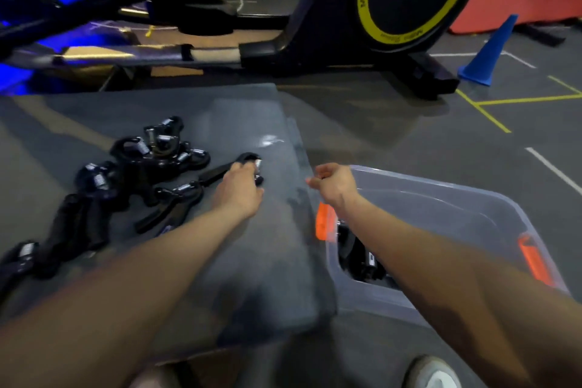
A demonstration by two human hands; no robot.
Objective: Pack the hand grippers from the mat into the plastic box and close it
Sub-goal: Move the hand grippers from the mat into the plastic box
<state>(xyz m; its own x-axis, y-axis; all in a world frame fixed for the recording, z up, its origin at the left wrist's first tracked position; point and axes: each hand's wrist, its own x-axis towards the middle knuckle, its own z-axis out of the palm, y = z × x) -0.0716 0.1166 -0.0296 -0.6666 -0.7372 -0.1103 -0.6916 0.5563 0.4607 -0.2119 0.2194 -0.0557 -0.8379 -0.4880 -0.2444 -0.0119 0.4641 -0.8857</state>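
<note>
Mid-pack, pick-up step. My left hand (241, 181) is closed over one hand gripper (230, 168) near the mat's right edge, fingers curled round its spring end, the black handle poking out to the left from under my palm. Whether it is lifted or resting on the mat (220, 116), I cannot tell, blurred. My right hand (333, 181) hangs loosely half-curled and holding nothing that I can see, just over the box's far-left corner.

The remaining grippers (151, 148) sit in a loose heap toward the mat's left side, trailing down to its left edge; count unclear, several. At least one dark gripper-like item is already in the plastic box (441, 195), seen near its left wall. The box stands on the floor, touching or just beside the mat's right edge. No lid on it; I can't make out where the lid is.

Next move, my guess: carry this one right over the box rim and drop it in, then back to the heap. Most of the job remains, closing included.

Materials: grippers are glossy black plastic, V-shaped handles with a shiny coiled metal spring at the top, likely to tangle. Mat is dull grey, flat, foam-looking, rounded corners. Box is clear, thin-walled, rectangular, with orange latches (324, 220) on the short ends.
</note>
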